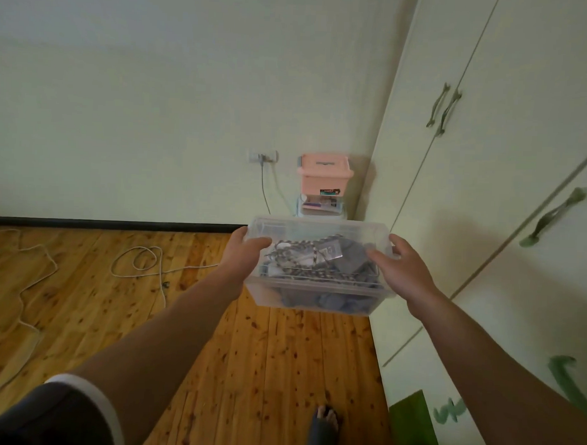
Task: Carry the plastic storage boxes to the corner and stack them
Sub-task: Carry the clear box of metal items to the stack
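From the head camera, both arms reach forward and hold a clear box (pixel 317 266) in the air between them; the left hand (pixel 246 250) grips its left end, thumb over the rim, fingers hidden behind the wall; the right hand (pixel 402 264) clasps the right end, fingers curled over the rim; inside the box lie tangled cords (pixel 301 259) and grey cloth-like things, too blurred to name. Beyond the hands, in the corner, a pink box (pixel 323 175) with a lid sits on top of a pale box (pixel 319 206), whose lower part is hidden behind the held one; left of that stack a wall socket (pixel 263 155) has a plug in it; a white cable (pixel 141 262) loops on the wooden floor (pixel 264 354) left of the left hand; cupboard doors (pixel 487 162) stand right of the right hand; a sandalled foot (pixel 325 426) shows below.
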`<state>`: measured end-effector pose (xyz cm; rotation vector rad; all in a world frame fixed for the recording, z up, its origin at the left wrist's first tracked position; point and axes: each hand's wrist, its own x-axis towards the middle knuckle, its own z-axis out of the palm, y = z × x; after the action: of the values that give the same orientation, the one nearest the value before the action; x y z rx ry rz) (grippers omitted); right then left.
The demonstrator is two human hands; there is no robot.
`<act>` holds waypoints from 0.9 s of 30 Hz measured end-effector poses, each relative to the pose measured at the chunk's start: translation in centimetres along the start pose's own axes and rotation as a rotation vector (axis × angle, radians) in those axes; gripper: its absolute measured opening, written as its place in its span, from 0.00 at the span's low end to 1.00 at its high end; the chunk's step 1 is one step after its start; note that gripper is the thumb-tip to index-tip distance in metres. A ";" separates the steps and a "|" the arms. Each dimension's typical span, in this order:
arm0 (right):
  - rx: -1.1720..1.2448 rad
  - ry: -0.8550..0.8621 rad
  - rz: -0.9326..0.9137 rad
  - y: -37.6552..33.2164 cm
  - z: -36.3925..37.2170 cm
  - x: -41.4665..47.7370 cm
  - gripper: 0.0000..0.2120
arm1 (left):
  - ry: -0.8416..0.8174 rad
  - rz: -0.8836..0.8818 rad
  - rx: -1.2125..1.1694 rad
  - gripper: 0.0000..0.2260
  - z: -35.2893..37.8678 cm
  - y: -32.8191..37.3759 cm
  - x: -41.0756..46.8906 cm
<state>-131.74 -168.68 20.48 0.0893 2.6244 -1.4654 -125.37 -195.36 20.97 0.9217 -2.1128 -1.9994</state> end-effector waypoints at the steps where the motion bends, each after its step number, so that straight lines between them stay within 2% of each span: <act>1: -0.008 -0.001 -0.001 -0.1 0.0 1.3 0.28 | 0.000 0.001 0.002 0.28 0.5 0.3 1.1; 15: -0.019 -0.030 -0.033 -3.1 -1.8 22.4 0.29 | 0.107 -0.048 0.009 0.28 10.3 8.0 17.2; 27: -0.016 -0.038 -0.038 -5.4 -3.4 34.3 0.30 | 0.118 -0.010 0.025 0.28 15.7 13.2 26.5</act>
<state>-166.57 -169.04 21.80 0.0096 2.6218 -1.4425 -158.84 -194.70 22.25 1.0292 -2.0792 -1.8771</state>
